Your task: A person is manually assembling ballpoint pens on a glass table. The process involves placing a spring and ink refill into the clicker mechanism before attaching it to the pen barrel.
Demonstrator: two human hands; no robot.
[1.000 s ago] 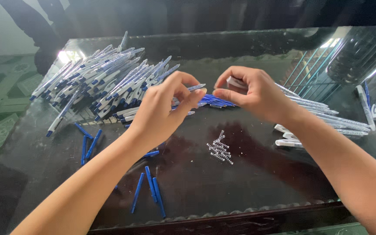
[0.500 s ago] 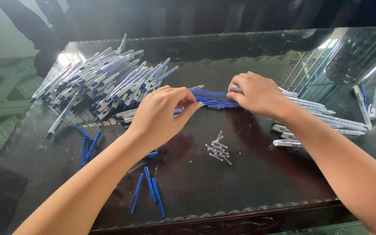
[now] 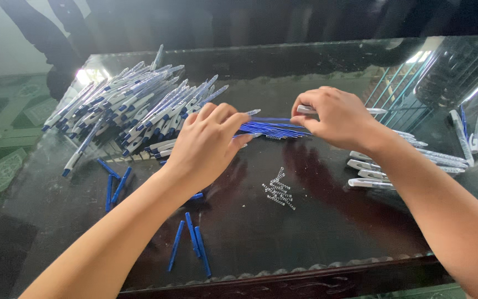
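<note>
Hands over refills; table edge near.

The table is dark, near black, with a glossy top that mirrors pale light, and the floor beside it is green tile with a lighter, flowery pattern. The big heap of pens is white with blue tips, the loose refills are bright blue, the 3 pen parts near the front edge are solid blue, and the little springs are silvery.
</note>
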